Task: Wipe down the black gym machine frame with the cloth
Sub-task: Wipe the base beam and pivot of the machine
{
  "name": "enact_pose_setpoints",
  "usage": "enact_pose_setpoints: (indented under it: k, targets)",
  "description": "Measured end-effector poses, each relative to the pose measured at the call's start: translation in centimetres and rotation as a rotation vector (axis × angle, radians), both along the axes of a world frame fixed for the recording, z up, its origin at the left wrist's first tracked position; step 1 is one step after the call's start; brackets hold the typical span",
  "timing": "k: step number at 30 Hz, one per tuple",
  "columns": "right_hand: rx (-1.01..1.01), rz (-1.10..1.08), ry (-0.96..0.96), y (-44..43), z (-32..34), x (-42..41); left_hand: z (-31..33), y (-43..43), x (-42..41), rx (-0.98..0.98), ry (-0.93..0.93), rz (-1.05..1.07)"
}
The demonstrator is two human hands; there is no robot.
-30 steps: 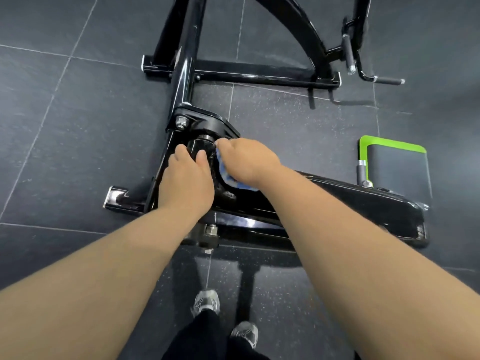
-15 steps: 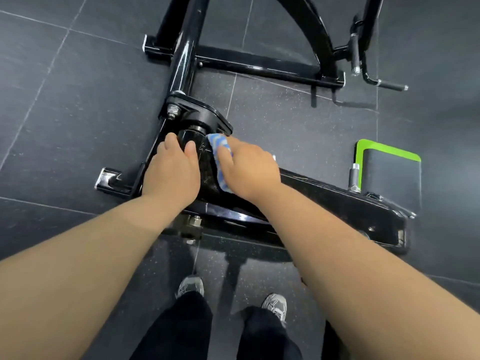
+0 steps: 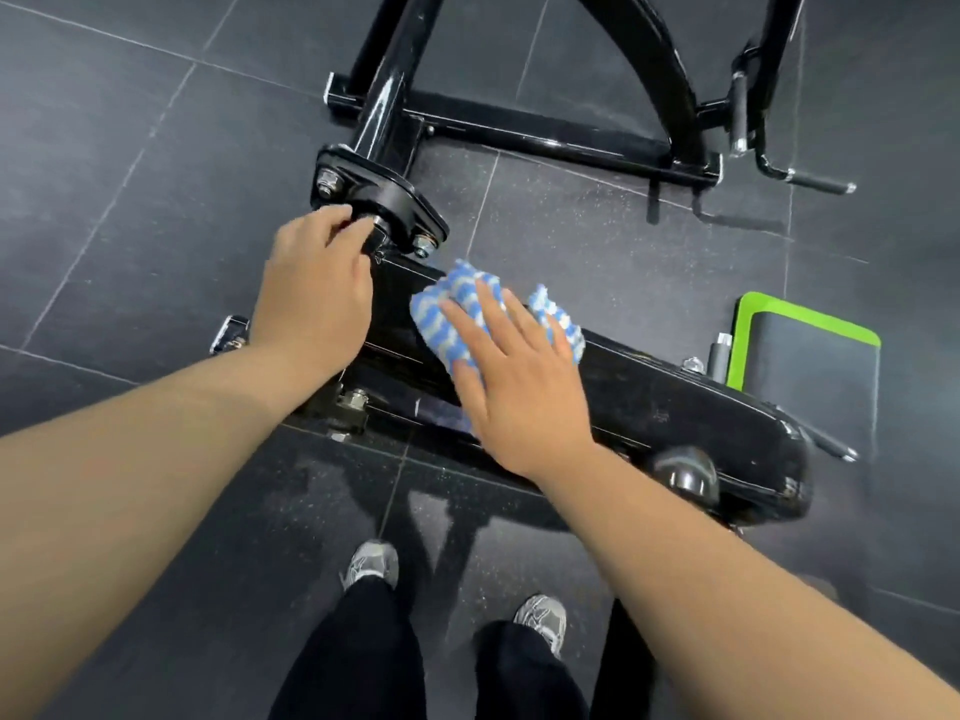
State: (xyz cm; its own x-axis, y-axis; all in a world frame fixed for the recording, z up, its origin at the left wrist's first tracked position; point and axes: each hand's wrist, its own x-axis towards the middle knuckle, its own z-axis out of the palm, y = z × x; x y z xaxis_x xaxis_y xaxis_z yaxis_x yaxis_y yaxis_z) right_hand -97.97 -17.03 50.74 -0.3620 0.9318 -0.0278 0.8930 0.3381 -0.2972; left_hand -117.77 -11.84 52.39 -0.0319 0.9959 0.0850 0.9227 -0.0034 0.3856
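We slid the cloth (image 3: 452,304) from the joint (image 3: 400,205) onto the long frame (image 3: 675,407), right hand (image 3: 519,387) flat on it, left hand (image 3: 311,298) gripping the joint; most looks unwiped.

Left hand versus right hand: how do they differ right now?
The left hand curls its fingers round the pivot hub; the right hand lies flat, fingers straight. The left hand is bare of cloth; the right hand presses the blue-and-white cloth onto the black frame. Both touch that frame.
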Motion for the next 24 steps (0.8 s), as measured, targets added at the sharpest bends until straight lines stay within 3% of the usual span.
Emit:
enact_pose_setpoints:
  k: [2, 5, 7, 10, 12, 14, 16, 18, 21, 24]
  targets:
    - [0.006, 0.053, -0.049, -1.8, -0.3, 5.0, 0.3, 0.0, 0.8, 0.041, 0.067, -0.184]
    - [-0.103, -0.339, -0.069, -0.1, 0.1, 7.0, 0.4, 0.1, 2.7, -0.034, 0.091, -0.343]
    - [-0.182, -0.55, -0.009, 2.6, 0.5, 3.3, 0.5, -0.2, 3.6, -0.021, -0.014, -0.299]
    - [-0.191, -0.26, 0.273, 2.9, 1.3, -1.6, 1.5, -0.8, 4.7, 0.042, -0.365, -0.11]
    - [-0.265, -0.161, 0.51, 1.1, 2.2, -0.3, 2.0, -1.1, 6.8, 0.003, -0.478, -0.213]
    - [-0.184, -0.336, 0.633, -0.9, 2.3, 3.6, 1.5, -1.9, 8.9, -0.066, -0.299, -0.509]
    - [-0.021, -0.608, 0.575, -2.6, 2.0, 8.3, 0.3, -1.3, 9.6, -0.012, 0.105, -0.768]
    - [0.003, -0.769, 0.409, -3.5, 1.0, 12.8, 0.2, 0.5, 10.4, -0.115, 0.364, -0.709]
    - [-0.152, -0.839, 0.269, -3.4, -0.1, 17.5, 0.4, 1.0, 14.2, -0.236, 0.493, -0.452]
    - [-0.22, -0.859, 0.246, -2.3, -0.5, 19.2, -0.8, -2.9, 19.1, -0.252, 0.405, -0.512]
